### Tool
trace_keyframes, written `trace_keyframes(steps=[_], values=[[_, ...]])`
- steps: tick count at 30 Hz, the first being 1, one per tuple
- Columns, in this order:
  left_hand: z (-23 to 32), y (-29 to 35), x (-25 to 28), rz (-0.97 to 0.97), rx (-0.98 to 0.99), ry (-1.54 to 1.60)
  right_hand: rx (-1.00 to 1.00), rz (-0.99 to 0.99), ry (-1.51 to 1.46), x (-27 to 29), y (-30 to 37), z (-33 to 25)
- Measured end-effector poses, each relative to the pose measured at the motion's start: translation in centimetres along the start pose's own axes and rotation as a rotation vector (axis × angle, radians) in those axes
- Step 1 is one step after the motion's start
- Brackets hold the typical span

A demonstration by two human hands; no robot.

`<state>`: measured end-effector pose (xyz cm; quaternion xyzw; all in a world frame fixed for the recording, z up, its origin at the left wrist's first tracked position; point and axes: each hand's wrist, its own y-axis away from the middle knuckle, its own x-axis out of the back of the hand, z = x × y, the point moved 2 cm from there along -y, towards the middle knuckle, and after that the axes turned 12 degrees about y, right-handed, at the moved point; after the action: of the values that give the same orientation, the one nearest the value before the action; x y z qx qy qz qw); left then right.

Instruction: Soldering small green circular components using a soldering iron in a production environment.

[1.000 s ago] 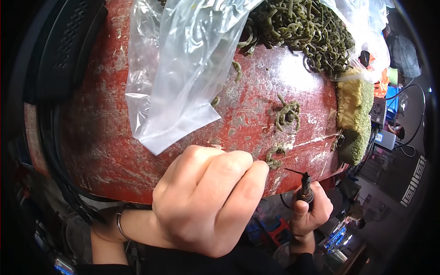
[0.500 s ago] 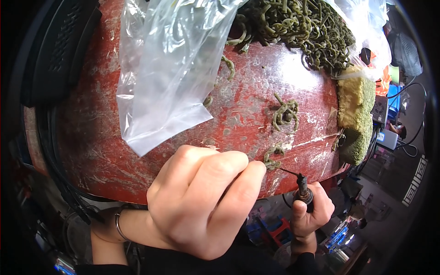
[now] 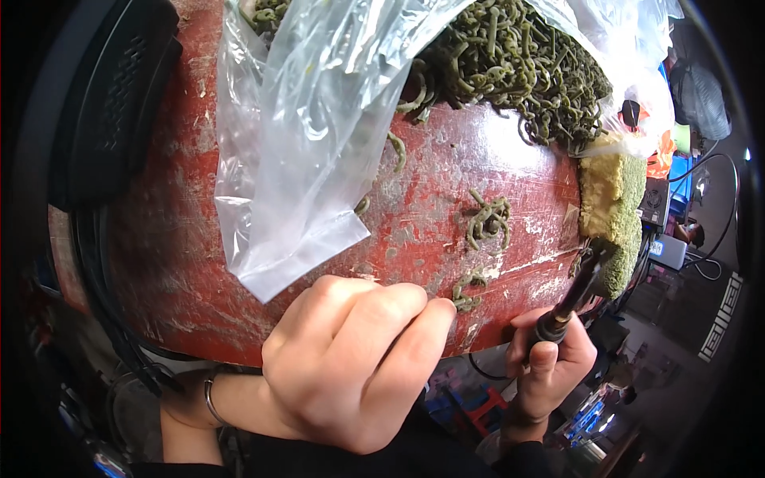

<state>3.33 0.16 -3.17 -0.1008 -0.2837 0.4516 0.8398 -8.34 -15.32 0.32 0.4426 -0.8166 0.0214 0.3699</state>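
Observation:
My left hand point(image 3: 351, 362) is closed in a fist just off the near edge of the red worktop point(image 3: 191, 279); whatever its fingers may hold is hidden. Beside its knuckles lies a small dark-green curled piece point(image 3: 468, 293). To the right, my right hand point(image 3: 550, 370) grips a dark pen-shaped soldering iron point(image 3: 564, 312). The iron points up and rightward, its end blurred close to the yellow-green sponge block point(image 3: 617, 203). Farther in on the worktop sits a little tangle of curled green pieces point(image 3: 488, 221).
A large heap of dark-green curled pieces point(image 3: 510, 68) fills the far side. Clear plastic bags point(image 3: 307, 175) lie over the worktop left of it and behind. A black ridged case point(image 3: 119, 103) stands at the left, with black cables point(image 3: 100, 279) below it.
The soldering iron has swung away from the small piece by my left fist to the sponge at right, and my right hand turned with it. The left fist keeps its shape.

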Motion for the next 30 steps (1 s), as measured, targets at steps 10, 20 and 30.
trace_keyframes(steps=[10, 20, 30], values=[[0.0, -0.1, 0.3, -0.028, 0.008, 0.038, -0.017, -0.037, -0.025, -2.8, -6.1, -5.4], [0.1, -0.3, 0.5, -0.036, 0.031, 0.07, 0.005, -0.139, -0.053, -2.8, -6.1, -5.1], [0.2, -0.5, 0.7, -0.009, 0.102, 0.176, -0.073, -0.092, -0.246, -1.8, -4.1, -5.5]])
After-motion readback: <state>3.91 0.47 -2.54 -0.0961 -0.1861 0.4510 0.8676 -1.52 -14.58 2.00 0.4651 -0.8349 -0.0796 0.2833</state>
